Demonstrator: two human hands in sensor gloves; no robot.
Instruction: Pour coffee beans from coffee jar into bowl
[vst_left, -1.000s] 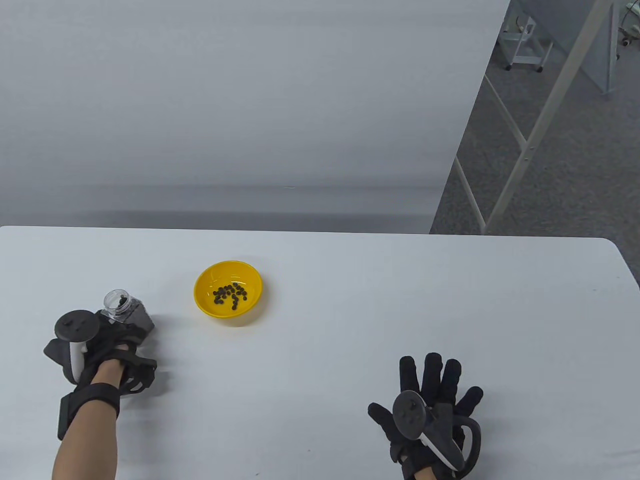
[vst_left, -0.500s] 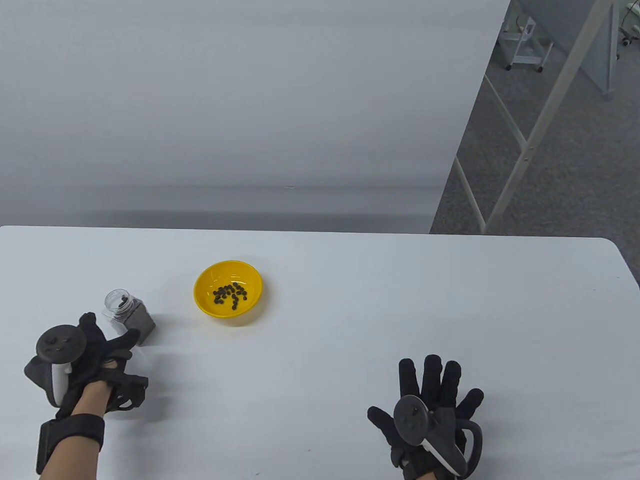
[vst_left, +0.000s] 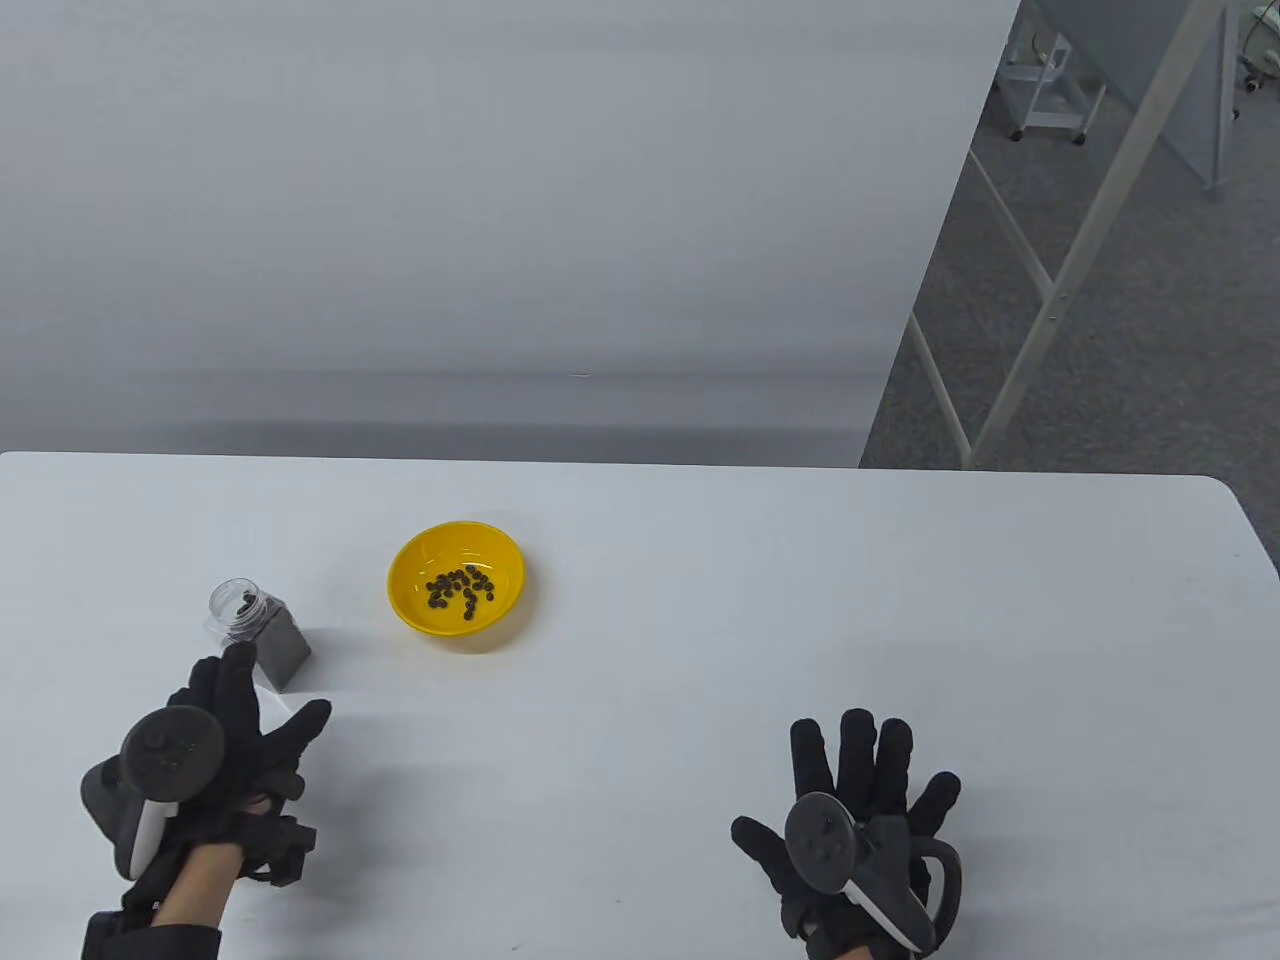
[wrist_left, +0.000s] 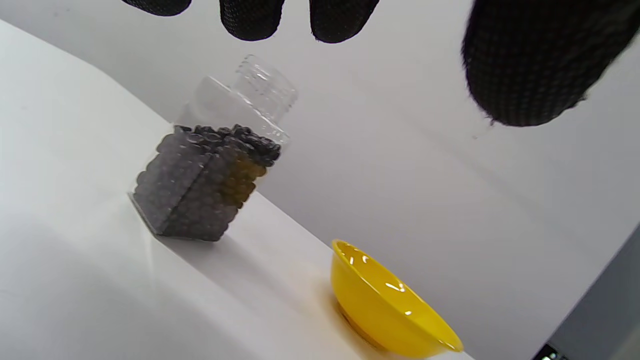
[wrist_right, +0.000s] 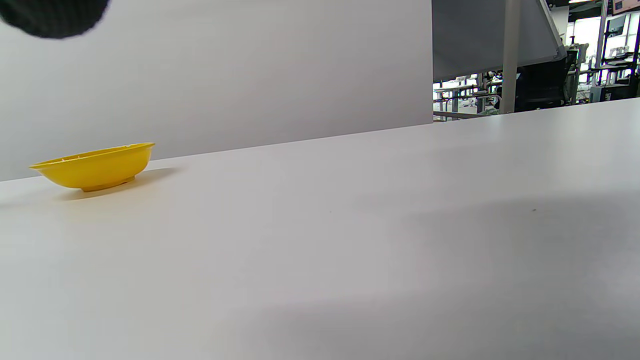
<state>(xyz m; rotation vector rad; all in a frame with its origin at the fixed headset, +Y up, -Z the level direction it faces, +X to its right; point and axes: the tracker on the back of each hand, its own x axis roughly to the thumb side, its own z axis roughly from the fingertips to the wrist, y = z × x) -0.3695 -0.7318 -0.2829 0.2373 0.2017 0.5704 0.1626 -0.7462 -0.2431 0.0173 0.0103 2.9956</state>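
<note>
**A:** Where does your left hand (vst_left: 215, 745) sit?

**B:** It is at the near left of the table (vst_left: 700, 620), fingers spread and holding nothing. In the table view one fingertip overlaps the near edge of the coffee jar (vst_left: 255, 630), but the left wrist view shows your fingertips (wrist_left: 252, 17) hanging apart from the jar (wrist_left: 210, 170), so you are not gripping it.

**A:** And the jar itself?

**B:** It stands upright on the table at the left, lid off, its square clear body filled with coffee beans (wrist_left: 200, 185) up to the shoulder. The round neck is bare apart from a few dark beans seen through the mouth from above.

**A:** Where is the bowl?

**B:** The yellow bowl (vst_left: 456, 586) rests on the table just right of the jar and a little farther from you, well apart from both of your hands. A small cluster of beans (vst_left: 461, 588) lies in its bottom. From the right wrist view you see its rim (wrist_right: 95, 162) low at the far left.

**A:** My right hand?

**B:** Your right hand (vst_left: 855, 830) lies at the near right of the table, palm down, fingers extended and fanned, holding nothing, far from the jar and the bowl.
</note>
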